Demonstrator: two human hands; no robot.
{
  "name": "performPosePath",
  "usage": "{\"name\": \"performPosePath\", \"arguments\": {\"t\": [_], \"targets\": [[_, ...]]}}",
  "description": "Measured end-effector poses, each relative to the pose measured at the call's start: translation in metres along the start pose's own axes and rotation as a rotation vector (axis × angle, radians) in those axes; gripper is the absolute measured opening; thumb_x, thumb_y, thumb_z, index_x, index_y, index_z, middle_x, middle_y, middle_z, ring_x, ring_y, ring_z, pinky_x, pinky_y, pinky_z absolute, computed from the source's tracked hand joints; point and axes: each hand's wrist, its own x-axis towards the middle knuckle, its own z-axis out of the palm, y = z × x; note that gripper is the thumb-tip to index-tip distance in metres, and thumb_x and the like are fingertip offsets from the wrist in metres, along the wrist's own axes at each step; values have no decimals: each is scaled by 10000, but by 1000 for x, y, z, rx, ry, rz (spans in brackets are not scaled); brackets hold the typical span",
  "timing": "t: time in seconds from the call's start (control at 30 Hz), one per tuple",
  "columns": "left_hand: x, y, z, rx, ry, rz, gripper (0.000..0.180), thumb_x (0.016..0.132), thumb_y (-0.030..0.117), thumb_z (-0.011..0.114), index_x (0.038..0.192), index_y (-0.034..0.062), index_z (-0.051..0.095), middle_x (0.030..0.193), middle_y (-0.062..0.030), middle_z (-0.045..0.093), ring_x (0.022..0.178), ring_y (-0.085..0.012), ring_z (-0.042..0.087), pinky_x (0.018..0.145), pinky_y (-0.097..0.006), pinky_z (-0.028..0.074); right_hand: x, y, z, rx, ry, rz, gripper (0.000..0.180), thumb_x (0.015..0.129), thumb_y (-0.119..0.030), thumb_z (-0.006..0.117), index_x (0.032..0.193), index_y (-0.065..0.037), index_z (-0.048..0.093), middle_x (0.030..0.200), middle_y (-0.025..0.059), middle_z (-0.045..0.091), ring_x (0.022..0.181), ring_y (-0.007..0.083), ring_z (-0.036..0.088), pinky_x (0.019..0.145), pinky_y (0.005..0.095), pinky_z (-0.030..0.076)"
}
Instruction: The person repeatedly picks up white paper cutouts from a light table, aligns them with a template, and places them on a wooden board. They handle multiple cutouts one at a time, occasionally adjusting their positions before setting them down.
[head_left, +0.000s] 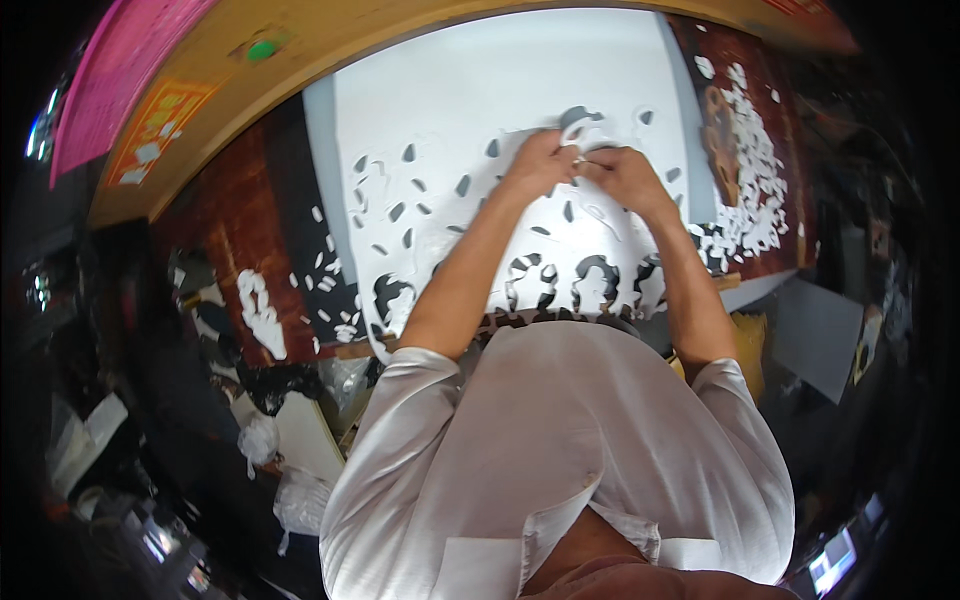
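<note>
On a scrap-strewn worktable (250, 250), both hands (585, 165) pinching a white cut-out sheet (480, 110), cluttered dark floor (150, 450).

A bench (760, 290) carries a large white sheet (480, 90) that covers most of its middle. The sheet is cut through with many small leaf-shaped holes (410, 152), and along its near edge runs a row of bigger rounded cut-outs (595, 282) showing dark beneath. To the left of the sheet lies a dark red-brown mat (235, 230) with white scraps (262, 315) scattered on it. To the right lies another dark mat (745, 60), heaped with a pile of white paper offcuts (750, 170). A brown shape (718, 140) beside that pile is perhaps a tool, too blurred to tell
</note>
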Motion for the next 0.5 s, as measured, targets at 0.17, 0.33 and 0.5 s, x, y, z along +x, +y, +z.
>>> {"name": "performPosePath", "arguments": {"t": [0.17, 0.33, 0.5], "targets": [[-1, 6, -7, 31, -99, -25, 246, 1050, 127, 564, 1130, -61, 701, 1010, -126, 751, 851, -161, 717, 787, -295, 607, 0, -11, -3, -268, 14, -28, 333, 937, -341, 673, 938, -31, 793, 919, 220, 749, 842, 390, 711, 807, 461, 552], [-3, 19, -3, 18, -71, -37, 246, 1035, 94, 525, 1120, -71, 687, 1013, -153, 762, 867, -189, 741, 789, -331, 627, 13, 7, 10, 139, 129, 203, 266, 931, -212, 616, 864, 1, 761, 738, 128, 670, 627, 235, 597, 626, 373, 497], [-10, 32, -2, -45, 41, -113, 267, 1033, 107, 535, 1135, -92, 681, 994, -153, 764, 801, -178, 744, 738, -317, 631, -15, 34, -18, 1328, 564, 238, 217, 1005, -154, 585, 807, -66, 576, 669, -35, 448, 542, 97, 364, 497, 262, 325]]}}
